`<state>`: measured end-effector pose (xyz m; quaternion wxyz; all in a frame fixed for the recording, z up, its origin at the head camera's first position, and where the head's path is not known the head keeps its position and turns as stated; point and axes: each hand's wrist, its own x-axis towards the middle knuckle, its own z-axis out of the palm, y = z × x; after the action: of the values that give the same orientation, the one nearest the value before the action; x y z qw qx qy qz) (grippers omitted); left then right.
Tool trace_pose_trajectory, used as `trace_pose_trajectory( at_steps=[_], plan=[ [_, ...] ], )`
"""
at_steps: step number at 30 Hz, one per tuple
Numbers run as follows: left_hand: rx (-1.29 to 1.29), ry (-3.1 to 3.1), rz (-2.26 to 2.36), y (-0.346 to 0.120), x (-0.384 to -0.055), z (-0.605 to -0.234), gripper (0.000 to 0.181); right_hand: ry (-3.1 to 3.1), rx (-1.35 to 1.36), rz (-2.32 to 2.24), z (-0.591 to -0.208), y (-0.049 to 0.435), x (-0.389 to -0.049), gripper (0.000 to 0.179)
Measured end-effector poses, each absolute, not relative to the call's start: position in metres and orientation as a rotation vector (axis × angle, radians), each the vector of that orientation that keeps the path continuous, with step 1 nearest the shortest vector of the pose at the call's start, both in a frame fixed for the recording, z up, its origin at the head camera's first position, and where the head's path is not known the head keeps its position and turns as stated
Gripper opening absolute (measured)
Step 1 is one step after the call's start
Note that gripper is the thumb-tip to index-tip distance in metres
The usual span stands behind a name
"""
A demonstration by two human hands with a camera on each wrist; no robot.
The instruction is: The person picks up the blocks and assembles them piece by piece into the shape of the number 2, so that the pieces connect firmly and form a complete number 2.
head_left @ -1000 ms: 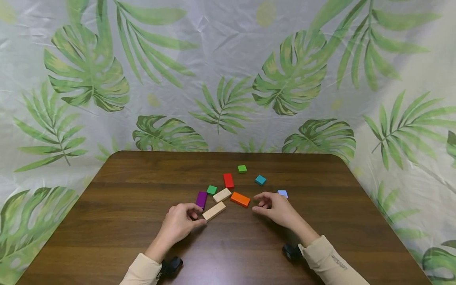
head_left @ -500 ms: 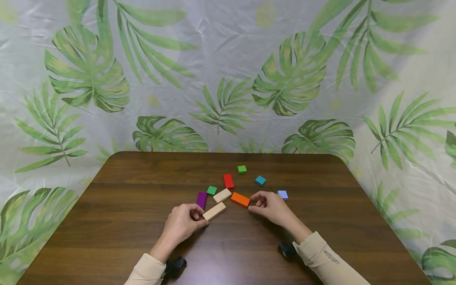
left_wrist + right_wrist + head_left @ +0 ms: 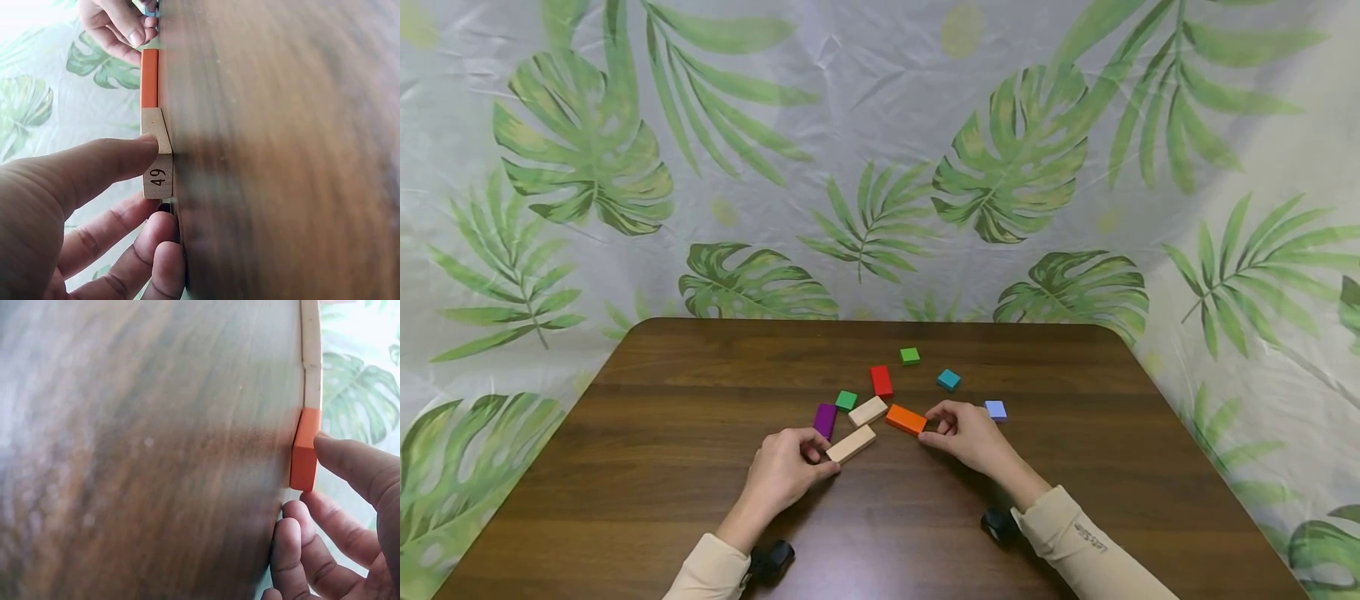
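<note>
My left hand (image 3: 782, 468) holds the near end of a plain wooden block (image 3: 852, 445), thumb on one side and index finger on the other. The number 49 is printed on that block's end face (image 3: 157, 177). At the right, my right hand (image 3: 973, 437) has thumb and index finger about the outer end of an orange block (image 3: 906, 420), touching it in the right wrist view. Both blocks lie on the table. A second plain wooden block (image 3: 868, 412) sits between them, just behind the first. Beside my left fingertips lies a purple block (image 3: 824, 421).
Farther back on the brown table (image 3: 880, 542) are a dark green block (image 3: 846, 402), a red block (image 3: 882, 381), a light green block (image 3: 910, 357) and a teal block (image 3: 949, 380). Behind my right hand lies a pale blue block (image 3: 996, 410). A leaf-patterned cloth (image 3: 880, 125) hangs behind.
My right hand has moved left, from a gap beside the orange block up to its end. The left hand has shifted slightly right along the wooden block's end. The blocks look unmoved.
</note>
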<state>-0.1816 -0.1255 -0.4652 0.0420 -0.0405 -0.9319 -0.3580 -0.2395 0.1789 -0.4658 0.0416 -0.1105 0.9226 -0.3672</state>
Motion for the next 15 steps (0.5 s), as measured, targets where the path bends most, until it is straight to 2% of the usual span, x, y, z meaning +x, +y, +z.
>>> trace_pose_trajectory(
  at_steps=[15],
  plan=[
    [-0.127,-2.835,-1.087,-0.1255,-0.1809,-0.4663,0.021,2.858,-0.303,-1.063,-0.4656,0.1755,-0.2408,0.03]
  ],
)
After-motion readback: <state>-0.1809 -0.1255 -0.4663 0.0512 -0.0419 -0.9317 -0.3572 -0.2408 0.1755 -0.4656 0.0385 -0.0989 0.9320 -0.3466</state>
